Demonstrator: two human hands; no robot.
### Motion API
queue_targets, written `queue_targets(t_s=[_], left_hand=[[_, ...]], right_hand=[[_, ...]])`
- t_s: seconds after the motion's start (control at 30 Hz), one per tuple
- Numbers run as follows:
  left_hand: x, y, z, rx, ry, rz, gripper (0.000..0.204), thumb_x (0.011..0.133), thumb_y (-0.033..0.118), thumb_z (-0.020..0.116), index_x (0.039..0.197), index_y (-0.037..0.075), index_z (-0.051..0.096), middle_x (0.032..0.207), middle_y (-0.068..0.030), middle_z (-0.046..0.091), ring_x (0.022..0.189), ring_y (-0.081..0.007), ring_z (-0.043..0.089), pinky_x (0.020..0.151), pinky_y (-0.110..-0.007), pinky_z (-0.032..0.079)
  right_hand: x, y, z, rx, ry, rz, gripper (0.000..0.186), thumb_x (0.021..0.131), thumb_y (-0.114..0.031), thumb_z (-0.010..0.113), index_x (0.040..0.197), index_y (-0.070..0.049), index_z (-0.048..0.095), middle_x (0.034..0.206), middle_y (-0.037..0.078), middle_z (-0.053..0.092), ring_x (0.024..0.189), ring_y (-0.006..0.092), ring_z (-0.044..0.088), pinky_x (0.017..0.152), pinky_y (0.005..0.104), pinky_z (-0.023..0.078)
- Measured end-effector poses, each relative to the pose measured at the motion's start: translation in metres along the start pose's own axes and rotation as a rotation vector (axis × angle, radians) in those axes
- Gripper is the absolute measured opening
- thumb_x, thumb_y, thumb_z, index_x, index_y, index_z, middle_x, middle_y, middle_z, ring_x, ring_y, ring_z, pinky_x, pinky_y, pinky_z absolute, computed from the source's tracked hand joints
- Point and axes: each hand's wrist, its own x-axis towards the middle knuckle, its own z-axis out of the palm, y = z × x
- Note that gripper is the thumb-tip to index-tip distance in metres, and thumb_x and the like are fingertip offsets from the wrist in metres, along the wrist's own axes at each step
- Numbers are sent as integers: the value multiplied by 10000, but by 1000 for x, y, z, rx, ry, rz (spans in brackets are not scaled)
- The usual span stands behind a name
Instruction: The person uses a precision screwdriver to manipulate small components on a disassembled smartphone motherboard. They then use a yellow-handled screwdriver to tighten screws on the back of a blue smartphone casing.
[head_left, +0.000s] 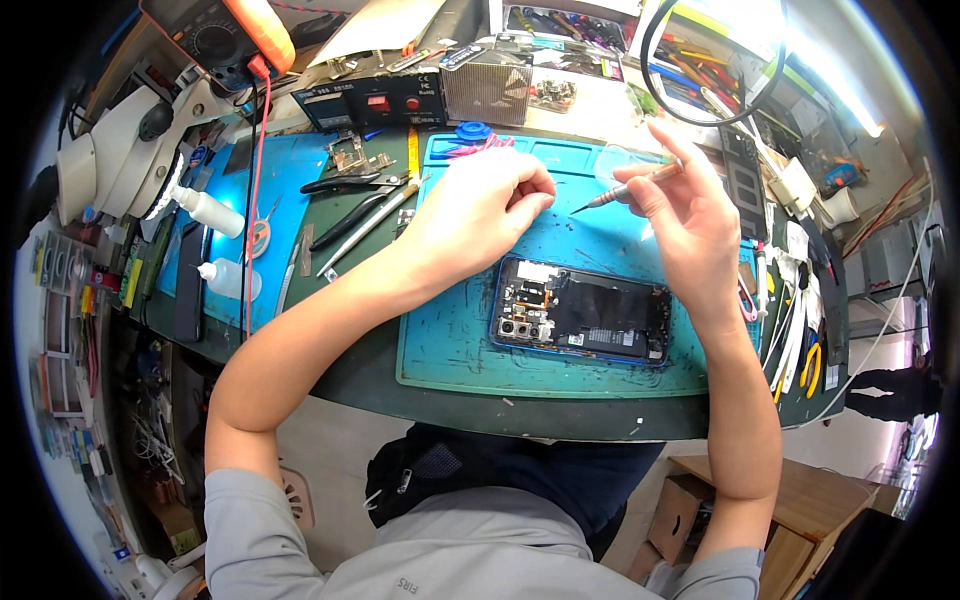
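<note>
An opened smartphone (608, 305) lies on the blue work mat (450, 350), its circuit board and cameras at the left end and a black battery to the right. Above the phone's right side, my right hand (690, 205) grips a thin screwdriver (640, 182) whose tip points left and down, apart from the phone. My left hand (485, 205) hovers over the mat beyond the phone's left end. Its fingers are curled and thumb and forefinger come together; whatever they may hold is hidden. Tiny dark bits (568, 228) lie on the mat between the hands.
Black-handled pliers (345, 218) and a silver pen-like tool (365, 232) lie left of the mat. Farther left stand white bottles (230, 280) and a microscope (125, 165). A multimeter (215, 40) with hanging leads and a black power box (375, 100) are behind. Yellow-handled pliers (811, 367) lie right.
</note>
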Motion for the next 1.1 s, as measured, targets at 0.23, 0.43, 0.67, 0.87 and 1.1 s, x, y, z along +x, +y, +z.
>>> queue_targets(t_s=[0.23,0.43,0.67,0.87,1.1], left_hand=[[-4,8,0,-115,-71,-83,167,907,134,768,1033,29,738,875,-63,707,758,-147,665,697,-306,544],[-4,8,3,-54,-44,-25,165,903,126,772,1028,23,741,858,-76,715,756,-146,676,685,-303,543],[-5,6,4,-51,-25,-5,126,913,105,749,1004,20,742,860,-84,722,758,-165,697,681,-313,553],[-4,8,0,-39,-82,6,120,905,104,763,979,16,731,840,-85,709,742,-164,698,672,-309,556],[-6,9,-1,15,-89,45,114,898,114,772,945,23,721,823,-82,688,738,-189,697,674,-321,556]], right_hand=[[1,-10,0,25,29,-2,477,979,-19,681,1436,7,549,1045,110,775,989,141,732,928,302,577],[-2,-14,1,22,18,-6,483,978,-33,691,1436,18,546,1037,112,775,989,138,729,929,302,579],[-3,-14,1,31,2,-39,497,1014,-68,660,1483,-10,506,1056,139,764,920,144,705,843,290,566],[-5,-19,0,-2,-18,-47,498,998,-72,681,1466,-7,525,1043,127,771,948,151,727,866,295,573],[-6,-22,0,-53,-51,-113,482,969,-23,692,1433,-12,562,1016,113,777,951,158,754,876,300,589]])
